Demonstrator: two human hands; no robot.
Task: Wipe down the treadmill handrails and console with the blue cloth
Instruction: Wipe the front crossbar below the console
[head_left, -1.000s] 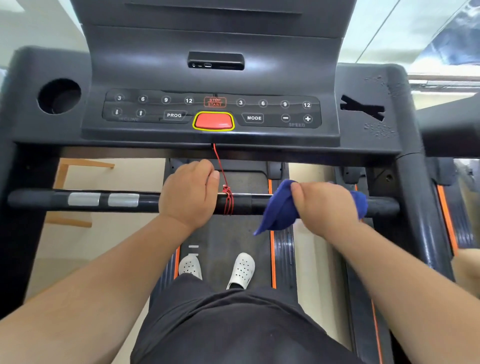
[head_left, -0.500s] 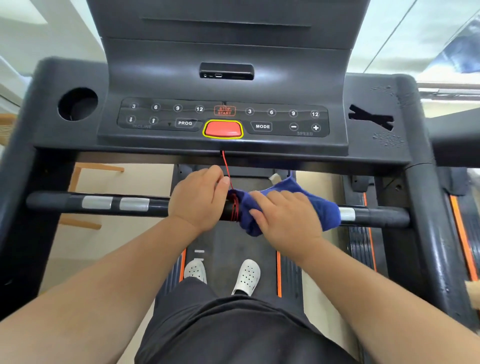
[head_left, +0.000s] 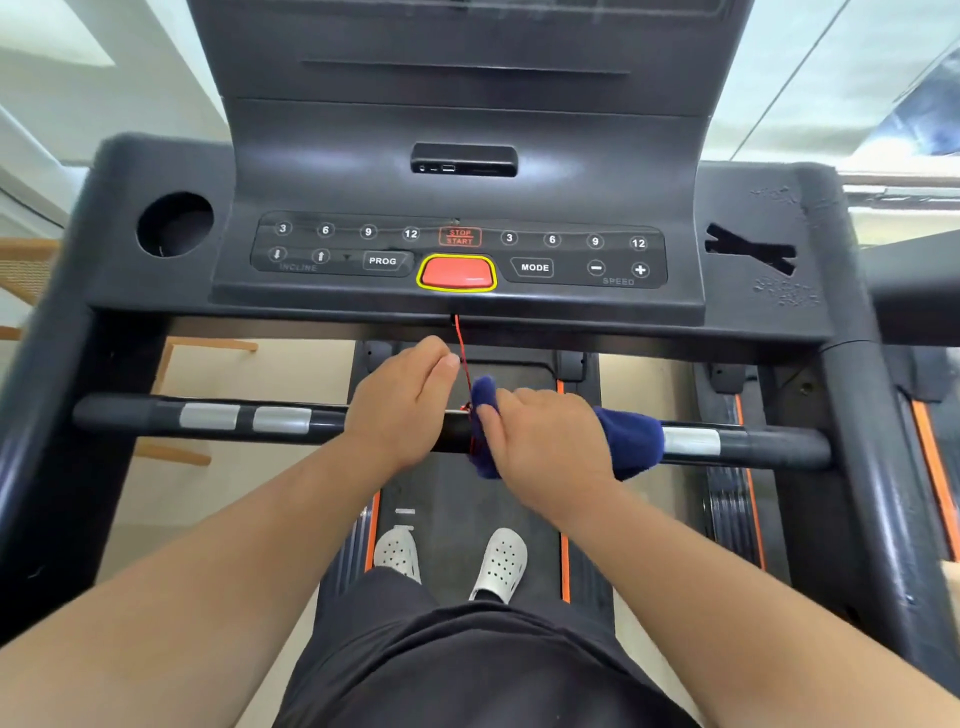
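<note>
Pale flooring and a bright window surround a treadmill, with the belt (head_left: 467, 499) at 6 o'clock and the console (head_left: 675, 291) at 12 o'clock. The front handrail (head_left: 234, 418) runs from 9 to 3 o'clock below the console. The left hand (head_left: 400, 410) grips this rail at centre, fingers pressed together and curled over it. Directly at its 3 o'clock, the right hand (head_left: 545, 441) holds the blue cloth (head_left: 631, 441) wrapped round the rail, fingers curled over the fabric. Over the last second the cloth has travelled from the 3 o'clock section inward until it meets the red safety cord (head_left: 462, 353). Judgement: the right section is likely wiped. The 9 o'clock section, the side rails and the console remain.
</note>
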